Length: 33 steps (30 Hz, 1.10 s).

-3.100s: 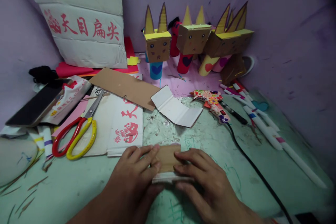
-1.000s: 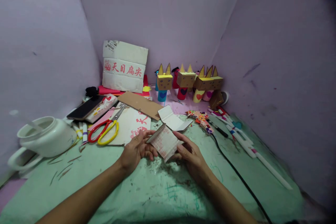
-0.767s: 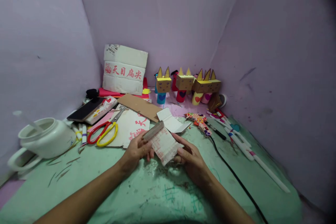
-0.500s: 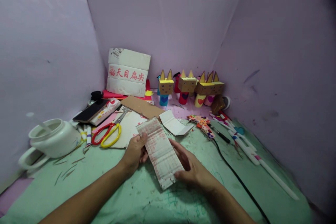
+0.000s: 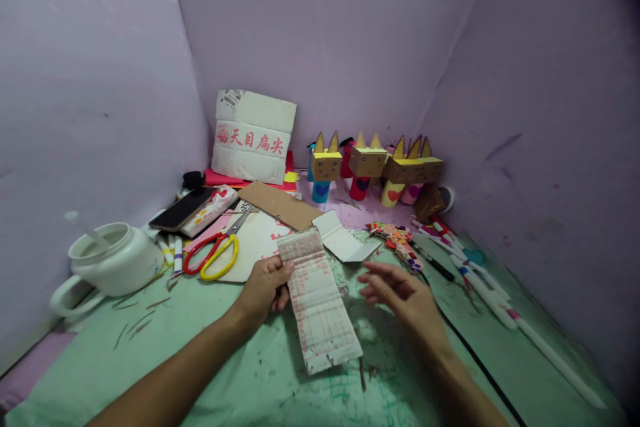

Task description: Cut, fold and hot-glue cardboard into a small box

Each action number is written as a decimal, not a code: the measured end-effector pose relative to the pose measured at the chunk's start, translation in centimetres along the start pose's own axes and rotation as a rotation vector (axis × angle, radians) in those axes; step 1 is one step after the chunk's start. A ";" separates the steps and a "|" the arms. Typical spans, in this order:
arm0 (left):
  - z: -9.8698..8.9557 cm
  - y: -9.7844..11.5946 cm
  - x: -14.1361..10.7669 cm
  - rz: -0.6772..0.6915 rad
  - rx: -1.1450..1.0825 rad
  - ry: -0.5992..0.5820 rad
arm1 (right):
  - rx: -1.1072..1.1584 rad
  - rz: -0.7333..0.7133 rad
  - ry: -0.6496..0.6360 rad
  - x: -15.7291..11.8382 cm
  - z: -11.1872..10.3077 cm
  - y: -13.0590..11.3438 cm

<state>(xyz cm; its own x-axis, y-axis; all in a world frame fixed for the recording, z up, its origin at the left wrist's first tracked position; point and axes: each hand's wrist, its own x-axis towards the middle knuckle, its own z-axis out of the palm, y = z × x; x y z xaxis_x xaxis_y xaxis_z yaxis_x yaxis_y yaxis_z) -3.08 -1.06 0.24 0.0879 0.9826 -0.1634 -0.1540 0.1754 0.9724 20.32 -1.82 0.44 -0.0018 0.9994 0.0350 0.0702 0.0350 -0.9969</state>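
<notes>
A creased strip of white cardboard (image 5: 323, 307) with reddish print hangs at a tilt over the green tablecloth. My left hand (image 5: 264, 285) grips its upper left edge between thumb and fingers. To the right of the strip, my right hand (image 5: 400, 293) is held apart from it with its fingers parted and nothing in them. Just behind the strip lies a folded white cardboard piece (image 5: 343, 239). Scissors (image 5: 227, 247) with red and yellow handles rest on a white cardboard sheet (image 5: 259, 233) at the left. The patterned glue gun (image 5: 397, 242) lies behind my right hand.
A white pot (image 5: 115, 260) stands at the left, near a phone (image 5: 183, 209). Several box-headed figures (image 5: 369, 163) stand at the back beside an upright white cardboard panel (image 5: 255, 137). Markers (image 5: 483, 290) lie at the right; a black cable (image 5: 480, 360) runs toward the front.
My right hand has let go of the cardboard strip and moved right, away from it. My left hand keeps its grip. The whole view has shifted slightly.
</notes>
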 end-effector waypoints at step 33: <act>0.1 0.0 -0.5 -0.062 0.016 -0.101 | -0.622 0.021 -0.149 6.7 -0.7 0.3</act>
<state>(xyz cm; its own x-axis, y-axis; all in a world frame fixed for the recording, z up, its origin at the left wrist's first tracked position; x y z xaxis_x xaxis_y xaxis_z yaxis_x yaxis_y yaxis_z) -3.01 -1.57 0.33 0.1957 0.9587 -0.2066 -0.1294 0.2341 0.9636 21.05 4.87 0.42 -0.1297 0.9908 -0.0386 0.6371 0.0535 -0.7689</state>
